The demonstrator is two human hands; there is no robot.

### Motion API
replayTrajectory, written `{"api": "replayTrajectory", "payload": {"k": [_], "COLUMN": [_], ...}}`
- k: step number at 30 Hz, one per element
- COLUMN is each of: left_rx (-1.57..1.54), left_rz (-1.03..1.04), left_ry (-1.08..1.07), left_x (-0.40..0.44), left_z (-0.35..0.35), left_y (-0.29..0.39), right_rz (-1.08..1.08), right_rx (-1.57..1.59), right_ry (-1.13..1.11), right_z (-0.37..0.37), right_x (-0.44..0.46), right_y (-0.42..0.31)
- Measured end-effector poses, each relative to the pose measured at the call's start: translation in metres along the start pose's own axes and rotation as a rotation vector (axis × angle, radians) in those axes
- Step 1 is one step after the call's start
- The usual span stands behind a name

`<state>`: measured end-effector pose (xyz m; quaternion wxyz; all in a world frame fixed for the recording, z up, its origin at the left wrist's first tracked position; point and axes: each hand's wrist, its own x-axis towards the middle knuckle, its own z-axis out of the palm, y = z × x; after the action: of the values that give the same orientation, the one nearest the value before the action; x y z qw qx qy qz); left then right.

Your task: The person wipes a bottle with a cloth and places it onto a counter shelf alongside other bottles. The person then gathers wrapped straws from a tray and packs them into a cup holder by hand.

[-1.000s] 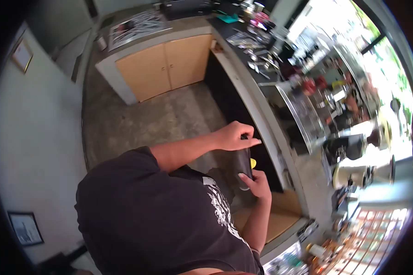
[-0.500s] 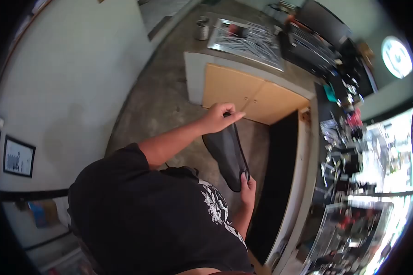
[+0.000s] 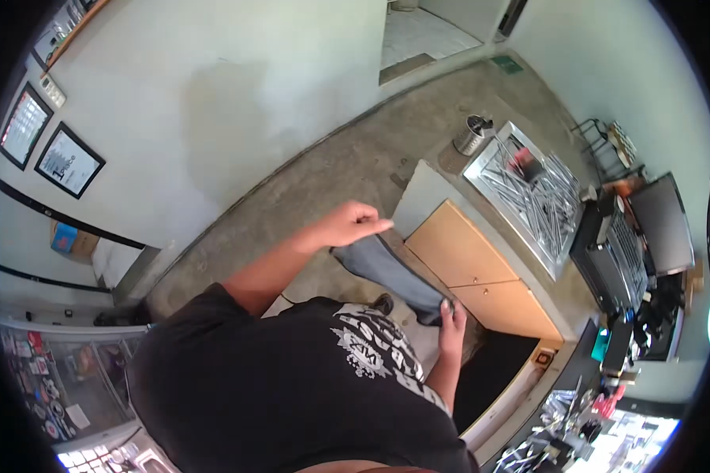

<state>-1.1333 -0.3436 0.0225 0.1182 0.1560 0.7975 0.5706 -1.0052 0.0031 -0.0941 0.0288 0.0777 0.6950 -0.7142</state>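
Observation:
A long dark grey item, which looks like fabric, is stretched between my two hands over the floor in front of my black shirt. My left hand is closed on its upper left end, with fingers and thumb pinched together. At the lower right end, my right hand grips the item with the thumb on top. The item slants down from left to right and has a darker edge.
Right of my hands stands a counter with wooden doors, carrying a metal tray of utensils, a metal holder and a monitor. Framed pictures hang on the left wall.
The view has swung left, bringing more wall and the cabinet into sight. The item has turned from near upright to a flatter slant. Both hands still hold it.

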Motion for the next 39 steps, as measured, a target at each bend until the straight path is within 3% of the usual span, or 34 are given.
{"api": "replayTrajectory", "payload": {"k": [3, 6, 11, 13, 17, 20, 22, 24, 26, 28, 31, 34, 37, 39], "left_rx": [-0.041, 0.066, 0.123, 0.078, -0.150, -0.242, -0.358, -0.570, -0.778, -0.899, -1.037, -0.977, -1.184, -1.143], "left_rz": [-0.112, 0.016, -0.214, -0.339, -0.363, -0.402, -0.390, -0.351, -0.379, -0.374, -0.227, -0.320, -0.243, -0.268], "left_ry": [0.121, 0.095, 0.154, 0.265, 0.497, 0.644, 0.729, 0.656, 0.539, 0.335, 0.085, 0.348, -0.031, 0.007], "left_x": [0.021, 0.036, 0.047, 0.063, 0.123, 0.193, 0.248, 0.301, 0.336, 0.384, 0.452, 0.515, 0.590, 0.636], "left_z": [-0.026, -0.046, -0.089, -0.109, -0.161, -0.209, -0.240, -0.280, -0.312, -0.332, -0.353, -0.349, -0.348, -0.344], "left_y": [0.005, 0.009, -0.001, -0.014, -0.081, -0.105, -0.114, -0.130, -0.143, -0.127, -0.118, -0.118, -0.127, -0.133], "right_rz": [-0.017, -0.059, -0.263, -0.120, -0.053, 0.139, 0.052, -0.080, -0.172, -0.145, -0.183, -0.129, -0.141, -0.064], "right_rx": [-0.164, 0.019, -0.149, -0.160, -0.012, 0.072, 0.019, -0.114, -0.205, -0.414, -0.181, -0.253, -0.253, -0.269], "right_ry": [-0.195, -0.174, -0.374, -0.530, -0.618, -0.430, -0.362, -0.267, -0.313, -0.256, 0.060, 0.074, -0.006, -0.104], "right_z": [-0.015, 0.009, 0.055, 0.069, 0.122, 0.174, 0.203, 0.224, 0.230, 0.223, 0.226, 0.231, 0.230, 0.225], "right_x": [0.099, 0.181, 0.288, 0.321, 0.380, 0.426, 0.462, 0.500, 0.538, 0.569, 0.590, 0.597, 0.627, 0.656], "right_y": [-0.016, -0.050, -0.119, -0.124, -0.117, -0.101, -0.088, -0.091, -0.114, -0.143, -0.163, -0.159, -0.160, -0.177]}}
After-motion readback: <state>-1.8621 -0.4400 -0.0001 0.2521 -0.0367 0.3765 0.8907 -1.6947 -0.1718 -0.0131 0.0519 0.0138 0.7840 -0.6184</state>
